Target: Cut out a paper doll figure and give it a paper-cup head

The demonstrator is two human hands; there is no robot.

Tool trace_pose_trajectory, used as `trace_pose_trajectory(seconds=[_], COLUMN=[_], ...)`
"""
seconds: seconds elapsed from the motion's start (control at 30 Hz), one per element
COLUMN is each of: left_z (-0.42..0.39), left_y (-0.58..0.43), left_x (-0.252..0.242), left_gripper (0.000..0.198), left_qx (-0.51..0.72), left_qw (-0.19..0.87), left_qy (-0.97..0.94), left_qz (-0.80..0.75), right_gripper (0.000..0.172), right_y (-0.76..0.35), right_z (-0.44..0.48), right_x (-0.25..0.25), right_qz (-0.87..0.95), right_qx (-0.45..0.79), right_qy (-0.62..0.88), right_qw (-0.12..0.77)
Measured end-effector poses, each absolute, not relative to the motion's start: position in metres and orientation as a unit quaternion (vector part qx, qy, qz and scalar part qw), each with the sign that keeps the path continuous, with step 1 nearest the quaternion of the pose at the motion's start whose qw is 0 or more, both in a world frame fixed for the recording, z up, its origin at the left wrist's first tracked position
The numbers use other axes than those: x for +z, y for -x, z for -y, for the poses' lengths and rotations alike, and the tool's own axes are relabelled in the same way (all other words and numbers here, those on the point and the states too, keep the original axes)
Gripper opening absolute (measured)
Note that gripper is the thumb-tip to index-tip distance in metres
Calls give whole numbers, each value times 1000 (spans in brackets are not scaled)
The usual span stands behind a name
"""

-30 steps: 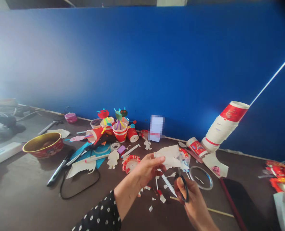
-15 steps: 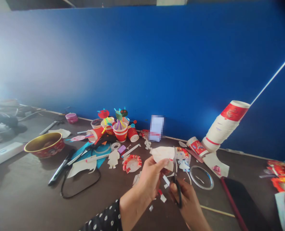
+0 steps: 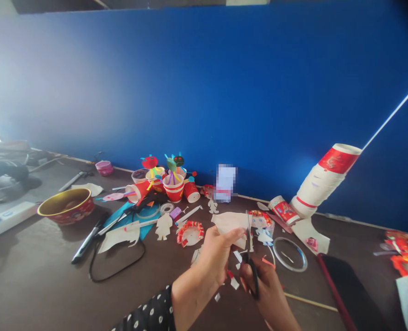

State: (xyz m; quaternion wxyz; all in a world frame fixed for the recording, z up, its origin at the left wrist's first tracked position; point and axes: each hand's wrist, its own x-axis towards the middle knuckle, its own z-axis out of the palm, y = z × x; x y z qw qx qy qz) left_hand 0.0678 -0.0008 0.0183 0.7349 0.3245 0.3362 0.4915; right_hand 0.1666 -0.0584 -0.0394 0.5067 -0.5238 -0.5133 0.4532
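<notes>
Compared with a second ago, my white paper (image 3: 228,224) sits farther to the left of the clear ring (image 3: 303,261), still held up above the table (image 3: 176,299). My left hand (image 3: 217,250) pinches it, thumb on top, and seems to have turned it, since it shows me a broader face now.

My right hand (image 3: 266,280), also left of the ring but nearer to it, has come along with the paper, its fingers wrapped around the handles of the black scissors (image 3: 248,255). The handle loop that faces me a second ago is now almost edge-on. The blades point away from me, running along the side of the paper nearest the ring, with only a sliver showing beyond them. I can't make out whether they are parted or pressed together.

I take this as cutting under way along that side, with the paper being fed round to suit the blades. I see no freshly dropped piece I can be sure of. Loose scraps (image 3: 234,282) lie left of the ring and closer to me; the phone (image 3: 352,294) lies to its right.
</notes>
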Motion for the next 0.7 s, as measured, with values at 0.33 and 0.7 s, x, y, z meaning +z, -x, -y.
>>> trace_pose_trajectory(seconds=[0.33,0.7], left_z=[1,-2], left_y=[-69,-62], left_x=[16,23], left_gripper=[20,18], left_qx=[482,456], left_qw=[758,739], left_qy=[-322,-348], left_qz=[-300,-354], right_gripper=[44,43], right_y=[-167,-170], right_z=[61,62], right_x=[-44,-44], right_qz=[489,478], right_qx=[460,472], right_qy=[503,496], right_qw=[544,550])
